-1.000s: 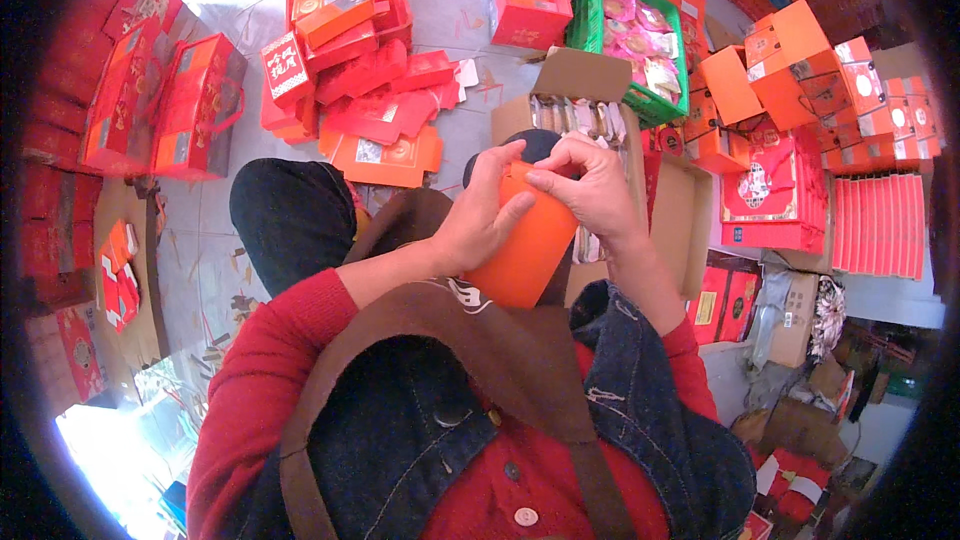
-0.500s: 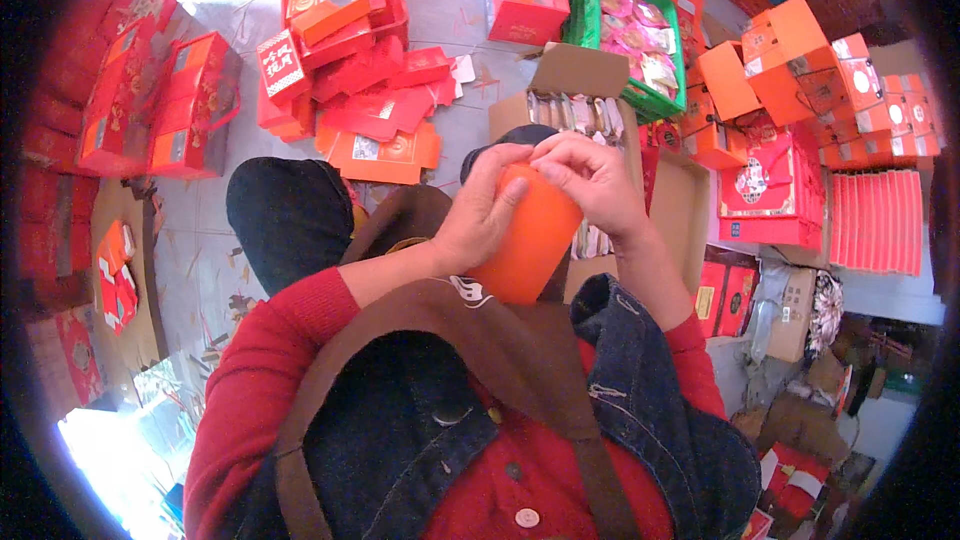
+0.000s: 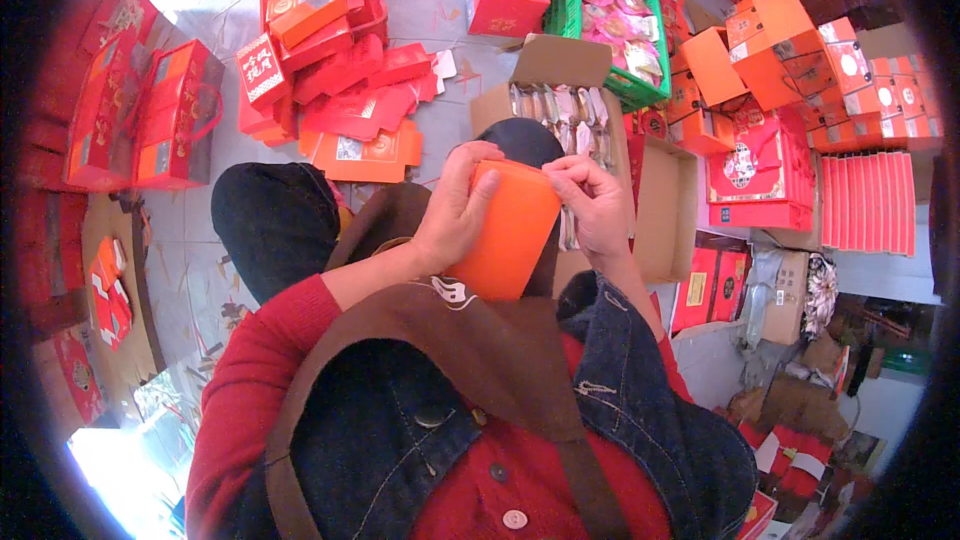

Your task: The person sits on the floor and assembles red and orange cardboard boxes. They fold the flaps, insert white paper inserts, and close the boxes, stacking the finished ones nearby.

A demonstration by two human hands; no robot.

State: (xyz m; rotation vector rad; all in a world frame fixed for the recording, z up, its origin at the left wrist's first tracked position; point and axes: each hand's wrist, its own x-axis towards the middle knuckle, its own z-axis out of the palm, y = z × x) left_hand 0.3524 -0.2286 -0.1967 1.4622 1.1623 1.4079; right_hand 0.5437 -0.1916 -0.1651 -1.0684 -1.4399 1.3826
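Where the floor shows at the far left, red gift boxes (image 3: 150, 115) stand upright, and a heap of flat red and orange cartons (image 3: 340, 90) lies near them; at the middle, the left hand (image 3: 455, 210) wraps one side of an orange box (image 3: 505, 230) (held in front of the chest); the right hand (image 3: 595, 205) pinches its upper edge; beyond it an open cardboard box (image 3: 560, 105) holds wrapped pieces; a green crate (image 3: 575, 10) follows; orange boxes (image 3: 800, 50) are stacked at right.
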